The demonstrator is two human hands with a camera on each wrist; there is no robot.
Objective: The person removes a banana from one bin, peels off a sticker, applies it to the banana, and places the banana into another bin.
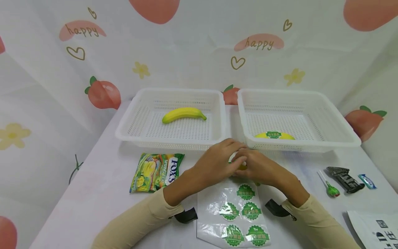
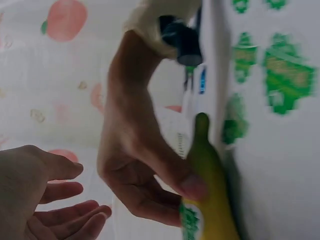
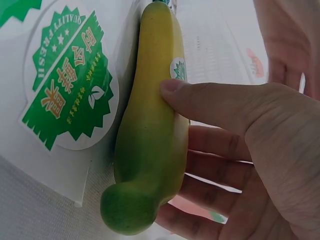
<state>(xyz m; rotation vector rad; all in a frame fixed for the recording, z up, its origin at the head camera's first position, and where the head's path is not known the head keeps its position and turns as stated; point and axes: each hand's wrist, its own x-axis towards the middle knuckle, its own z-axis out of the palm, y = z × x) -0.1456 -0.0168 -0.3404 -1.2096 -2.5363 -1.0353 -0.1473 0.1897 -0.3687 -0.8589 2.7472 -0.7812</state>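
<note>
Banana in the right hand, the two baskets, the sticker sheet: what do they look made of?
Banana: likely moulded plastic or foam; smooth, matte, uniform skin with no blemishes, though real fruit can't be ruled out.
Baskets: white rigid plastic, perforated mesh walls and floor, slight sheen.
Sticker sheet: glossy clear or white backing film showing glare, with printed green paper-like stickers.

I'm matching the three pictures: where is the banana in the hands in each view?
Head: banana mid-frame, mostly hidden between both hands, just a yellow sliver.
Left wrist: bottom right, upright, under the right hand's thumb.
Right wrist: centre, green end at bottom.
Shared landmark: the sticker sheet beside it.
</note>
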